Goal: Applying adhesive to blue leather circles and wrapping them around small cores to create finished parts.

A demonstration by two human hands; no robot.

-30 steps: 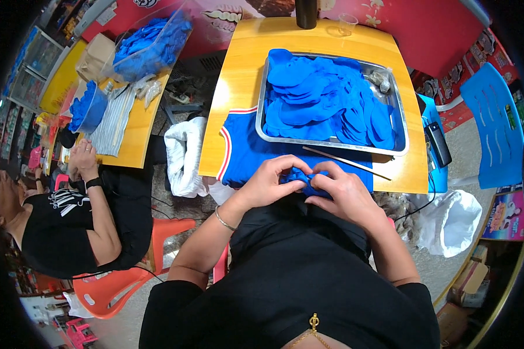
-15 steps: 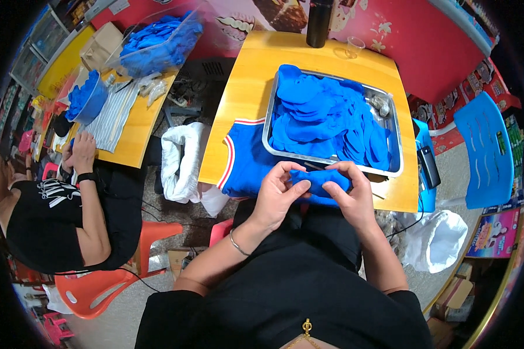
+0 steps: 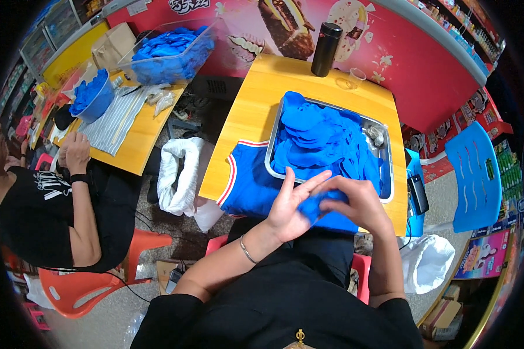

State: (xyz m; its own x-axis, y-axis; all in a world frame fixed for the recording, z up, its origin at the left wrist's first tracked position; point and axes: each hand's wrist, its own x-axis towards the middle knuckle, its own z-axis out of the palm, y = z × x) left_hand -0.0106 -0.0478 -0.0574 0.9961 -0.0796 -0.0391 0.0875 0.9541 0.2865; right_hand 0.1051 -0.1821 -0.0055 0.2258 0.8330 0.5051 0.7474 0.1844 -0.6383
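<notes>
My left hand point(image 3: 289, 210) is open, palm up, with its fingers stretched out. Closed over a small blue cloth piece point(image 3: 313, 206), my right hand point(image 3: 364, 202) presses it near the left palm; motion blurs the cloth. Just beyond my hands, a metal tray point(image 3: 389, 170) holds a heap of rounded blue cloth pieces point(image 3: 326, 139). In its right part lies a small clear bag point(image 3: 375, 135). A blue garment point(image 3: 249, 181) with red and white trim is spread on the table under the tray's near left side.
The yellow table point(image 3: 239, 125) bears a black bottle point(image 3: 326, 49) and a clear cup point(image 3: 357, 75). At left, a co-worker point(image 3: 38, 218) sits by another table with a blue tub point(image 3: 96, 102) and a clear bin point(image 3: 172, 64). A white sack point(image 3: 177, 174) and blue chair point(image 3: 474, 174) flank me.
My left hand has let go of the blue cloth and opened flat, palm up. My right hand has turned over it with the cloth. The whole view has shifted slightly.
</notes>
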